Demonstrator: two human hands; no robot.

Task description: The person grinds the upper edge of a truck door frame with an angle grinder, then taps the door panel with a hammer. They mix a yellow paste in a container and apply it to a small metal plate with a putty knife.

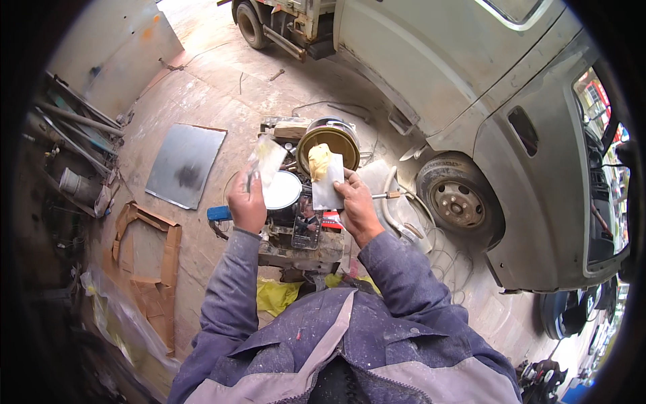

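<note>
My left hand [247, 204] is closed on a putty spreader [270, 159], a pale, thin blade smeared with yellowish paste. My right hand [358, 207] grips a flat grey-white mixing plate [328, 192] by its right edge. On the plate's upper part sits a lump of creamy yellow putty [319, 161]. Directly behind the plate stands an open round tin [334, 132] with a golden inner wall, partly hidden by plate and putty. A white round lid [282, 191] lies between my hands, below the spreader. The two tools are apart.
A cluttered stand [303, 254] in front of me carries a phone [307, 227] showing a picture. At right is a truck cab [431, 74] with its wheel [459, 202]; hoses [390, 202] coil beside it. A metal sheet [186, 165] and cardboard frame [168, 262] lie left.
</note>
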